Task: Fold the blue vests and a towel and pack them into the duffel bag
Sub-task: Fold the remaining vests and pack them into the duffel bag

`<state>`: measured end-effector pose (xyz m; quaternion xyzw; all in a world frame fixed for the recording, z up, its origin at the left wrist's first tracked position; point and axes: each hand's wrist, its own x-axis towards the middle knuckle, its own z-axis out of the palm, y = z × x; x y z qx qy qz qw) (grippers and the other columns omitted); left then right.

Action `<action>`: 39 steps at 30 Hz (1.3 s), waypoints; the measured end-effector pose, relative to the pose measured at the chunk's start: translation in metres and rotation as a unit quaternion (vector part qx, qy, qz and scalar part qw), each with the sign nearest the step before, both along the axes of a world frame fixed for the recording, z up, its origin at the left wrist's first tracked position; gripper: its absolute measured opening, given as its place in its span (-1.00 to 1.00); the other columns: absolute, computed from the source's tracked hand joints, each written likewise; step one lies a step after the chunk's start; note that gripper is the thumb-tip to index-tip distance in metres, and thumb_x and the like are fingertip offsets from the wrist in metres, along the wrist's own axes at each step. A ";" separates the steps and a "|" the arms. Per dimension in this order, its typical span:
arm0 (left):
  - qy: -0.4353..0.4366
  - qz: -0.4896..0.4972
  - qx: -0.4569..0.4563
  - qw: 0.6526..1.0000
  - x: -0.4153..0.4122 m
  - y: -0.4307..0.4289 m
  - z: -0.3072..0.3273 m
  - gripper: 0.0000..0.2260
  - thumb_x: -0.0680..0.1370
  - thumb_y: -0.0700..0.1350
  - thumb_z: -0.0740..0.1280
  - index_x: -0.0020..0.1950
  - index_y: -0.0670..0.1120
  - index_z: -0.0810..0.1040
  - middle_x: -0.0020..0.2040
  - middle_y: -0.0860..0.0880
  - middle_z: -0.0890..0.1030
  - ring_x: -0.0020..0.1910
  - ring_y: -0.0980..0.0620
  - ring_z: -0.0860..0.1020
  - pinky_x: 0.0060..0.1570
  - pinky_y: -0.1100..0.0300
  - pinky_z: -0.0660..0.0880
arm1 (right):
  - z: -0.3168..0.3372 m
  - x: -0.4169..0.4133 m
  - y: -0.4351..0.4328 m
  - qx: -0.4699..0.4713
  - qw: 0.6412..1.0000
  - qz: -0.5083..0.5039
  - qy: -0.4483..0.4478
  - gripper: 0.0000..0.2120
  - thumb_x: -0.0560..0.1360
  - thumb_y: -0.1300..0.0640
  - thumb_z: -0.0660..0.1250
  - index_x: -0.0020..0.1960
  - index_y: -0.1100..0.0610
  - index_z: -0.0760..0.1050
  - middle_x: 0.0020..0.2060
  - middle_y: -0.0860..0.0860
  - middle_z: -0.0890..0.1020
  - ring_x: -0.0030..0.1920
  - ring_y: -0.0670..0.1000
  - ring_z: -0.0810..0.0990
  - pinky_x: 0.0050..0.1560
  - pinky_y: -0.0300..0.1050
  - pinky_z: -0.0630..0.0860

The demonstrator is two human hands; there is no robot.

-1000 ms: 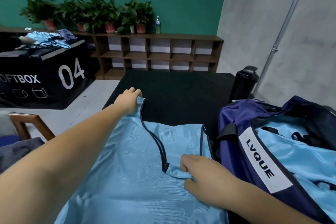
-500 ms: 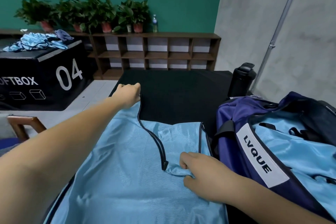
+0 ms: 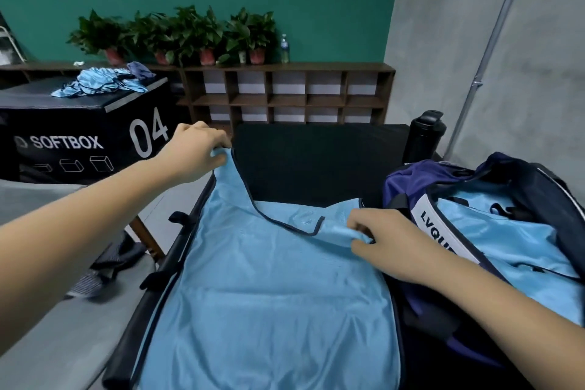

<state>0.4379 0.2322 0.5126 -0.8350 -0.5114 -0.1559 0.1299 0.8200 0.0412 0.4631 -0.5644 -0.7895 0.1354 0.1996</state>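
A light blue vest (image 3: pixel 269 288) with dark trim lies spread on the black table (image 3: pixel 316 161) in front of me. My left hand (image 3: pixel 193 152) pinches its far left shoulder strap at the table's left edge. My right hand (image 3: pixel 383 244) pinches the right shoulder strap, close to the bag. The navy duffel bag (image 3: pixel 411 187) stands open at the right with a white LVQUE label, and blue vest fabric (image 3: pixel 512 244) lies inside it. More crumpled blue vests (image 3: pixel 98 82) sit on the black box at the far left.
A black bottle (image 3: pixel 424 136) stands behind the bag. The black SOFTBOX 04 box (image 3: pixel 79 142) is at the left, with a wooden shelf (image 3: pixel 285 95) and potted plants (image 3: pixel 177 35) beyond it. A wooden chair with dark cloth (image 3: pixel 107 266) is beside the table at left.
My left hand has drawn the left strap farther up and left. My right hand has slid right along the neckline to the right strap, and the vest now lies flatter.
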 end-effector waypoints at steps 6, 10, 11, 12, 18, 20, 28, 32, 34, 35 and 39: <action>-0.037 -0.027 0.023 0.999 -0.027 -0.081 0.019 -0.89 0.57 -0.07 0.48 -0.12 0.07 0.61 -0.20 0.17 0.54 0.08 -0.07 0.50 0.16 -0.13 0.34 | 0.024 0.001 -0.040 0.029 0.999 0.014 0.029 -0.84 0.49 0.23 0.40 -0.14 -0.01 0.50 -0.22 -0.07 0.59 -0.16 -0.02 0.54 -0.19 -0.18 0.44; -0.057 -0.052 0.011 0.997 -0.034 -0.138 0.025 -0.86 0.57 -0.02 0.51 -0.14 0.11 0.60 -0.24 0.17 0.53 0.04 0.02 0.44 0.19 -0.11 0.31 | 0.037 -0.001 -0.071 0.037 0.998 0.049 0.017 -0.82 0.47 0.26 0.38 -0.13 -0.02 0.52 -0.20 -0.06 0.60 -0.14 0.03 0.56 -0.16 -0.15 0.46; -0.063 -0.061 0.003 0.996 -0.035 -0.153 0.023 -0.87 0.57 -0.01 0.52 -0.12 0.14 0.62 -0.24 0.17 0.54 0.04 0.03 0.46 0.22 -0.12 0.32 | 0.040 -0.001 -0.078 0.034 0.998 0.057 0.012 -0.82 0.46 0.26 0.38 -0.13 -0.02 0.52 -0.20 -0.06 0.60 -0.15 0.03 0.56 -0.15 -0.14 0.47; -0.068 -0.071 -0.009 0.995 -0.037 -0.167 0.021 -0.87 0.56 0.01 0.53 -0.11 0.17 0.62 -0.23 0.18 0.56 0.04 0.03 0.48 0.25 -0.12 0.32 | 0.041 -0.001 -0.085 0.028 0.998 0.063 0.006 -0.81 0.45 0.26 0.38 -0.12 -0.04 0.52 -0.20 -0.06 0.60 -0.14 0.02 0.56 -0.15 -0.14 0.47; -0.061 -0.104 -0.072 0.990 -0.048 -0.227 -0.010 -0.84 0.52 0.29 0.32 -0.13 0.26 0.59 -0.22 0.22 0.58 0.04 0.22 0.50 0.23 -0.05 0.33 | 0.020 -0.002 -0.113 -0.031 0.992 0.113 -0.051 -0.77 0.45 0.19 0.39 -0.07 -0.13 0.48 -0.15 -0.17 0.57 -0.08 -0.07 0.55 -0.11 -0.25 0.42; -0.041 -0.112 -0.089 0.989 -0.053 -0.238 -0.022 -0.84 0.52 0.29 0.34 -0.14 0.26 0.59 -0.16 0.25 0.59 0.01 0.25 0.49 0.14 -0.03 0.38 | 0.005 -0.002 -0.117 -0.058 0.987 0.129 -0.075 -0.81 0.45 0.14 0.37 -0.05 -0.13 0.46 -0.12 -0.17 0.56 -0.06 -0.07 0.54 -0.07 -0.18 0.47; -0.003 -0.167 -0.193 0.967 -0.067 -0.261 -0.065 -0.91 0.54 0.18 0.49 -0.12 0.27 0.62 -0.15 0.27 0.62 -0.05 0.16 0.54 -0.05 0.23 0.43 | -0.027 0.001 -0.126 -0.107 0.974 0.157 -0.119 -0.84 0.44 0.06 0.30 -0.01 -0.13 0.43 -0.07 -0.19 0.54 0.00 -0.11 0.51 0.06 -0.10 0.50; -0.039 -0.174 -0.244 0.953 -0.068 -0.267 -0.080 -0.90 0.53 0.14 0.52 -0.12 0.22 0.64 -0.07 0.23 0.64 0.02 0.11 0.59 0.03 0.19 0.51 | -0.023 0.005 -0.126 -0.085 0.979 0.160 -0.093 -0.87 0.40 0.06 0.28 -0.09 -0.13 0.39 -0.11 -0.17 0.53 -0.04 -0.07 0.52 -0.02 -0.12 0.48; -0.037 -0.172 -0.257 0.950 -0.068 -0.269 -0.086 -0.91 0.52 0.14 0.52 -0.13 0.23 0.64 -0.06 0.23 0.63 0.04 0.11 0.58 0.05 0.21 0.49 | -0.026 0.008 -0.128 -0.094 0.976 0.169 -0.097 -0.83 0.40 0.06 0.29 -0.12 -0.18 0.37 -0.12 -0.19 0.52 -0.06 -0.09 0.51 -0.05 -0.20 0.44; -0.033 -0.172 -0.263 0.949 -0.068 -0.270 -0.090 -0.91 0.50 0.14 0.52 -0.13 0.23 0.64 -0.06 0.24 0.63 0.04 0.12 0.58 0.06 0.24 0.48 | -0.029 0.009 -0.129 -0.106 0.973 0.174 -0.109 -0.82 0.40 0.05 0.30 -0.12 -0.21 0.37 -0.12 -0.20 0.52 -0.06 -0.12 0.51 -0.04 -0.23 0.43; -0.011 -0.163 -0.295 0.941 -0.070 -0.270 -0.099 -0.88 0.44 0.12 0.56 -0.11 0.21 0.65 -0.07 0.24 0.62 0.03 0.18 0.56 0.02 0.31 0.47 | -0.043 0.009 -0.136 -0.150 0.958 0.197 -0.143 -0.79 0.46 -0.08 0.40 0.09 -0.18 0.55 -0.04 -0.19 0.57 0.00 -0.12 0.54 0.05 -0.23 0.51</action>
